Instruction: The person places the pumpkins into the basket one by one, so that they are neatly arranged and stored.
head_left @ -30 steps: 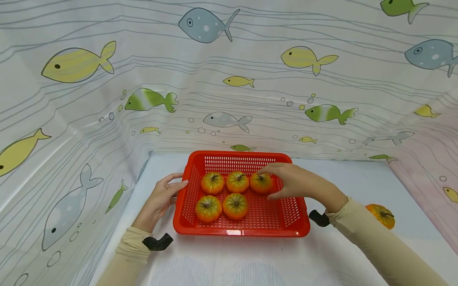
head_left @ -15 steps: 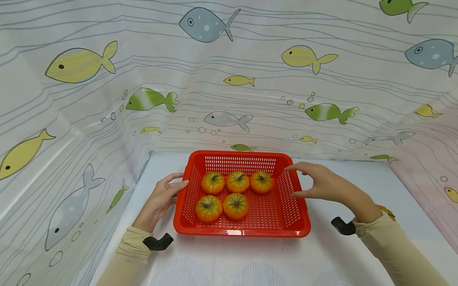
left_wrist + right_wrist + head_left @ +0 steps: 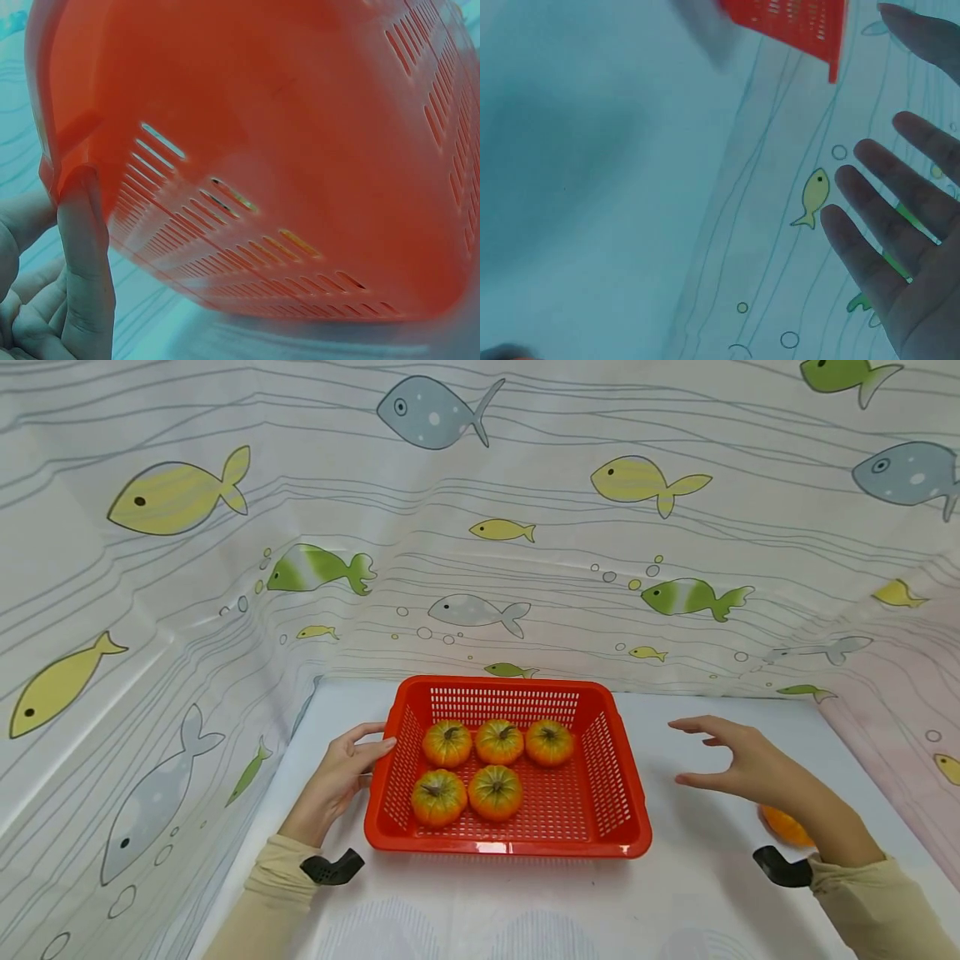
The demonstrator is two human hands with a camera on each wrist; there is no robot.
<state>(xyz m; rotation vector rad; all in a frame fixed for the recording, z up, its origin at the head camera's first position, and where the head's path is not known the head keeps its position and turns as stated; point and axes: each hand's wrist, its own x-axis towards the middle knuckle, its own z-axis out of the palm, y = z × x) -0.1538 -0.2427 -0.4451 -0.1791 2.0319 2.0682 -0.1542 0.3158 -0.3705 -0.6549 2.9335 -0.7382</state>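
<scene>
Several small orange pumpkins with green-tinged tops, such as the front one (image 3: 495, 792), sit in a red slotted plastic basket (image 3: 507, 847). On the basket's left rim my left hand (image 3: 341, 777) has its grip, the rim pinched between thumb and fingers (image 3: 86, 255) in the left wrist view. Out to the right of the basket, my right hand (image 3: 731, 758) hovers over the white table with fingers spread and nothing held. Another pumpkin (image 3: 783, 827) lies on the table by my right wrist, partly hidden behind the forearm.
A white cloth wall with printed fish (image 3: 480, 610) rises behind and on both sides of the white table (image 3: 465, 910). Black wrist mounts (image 3: 332, 867) are worn on both arms.
My right hand has moved out of the basket and away to the right, past its right rim, with nothing held. The left hand and the basket have stayed in place.
</scene>
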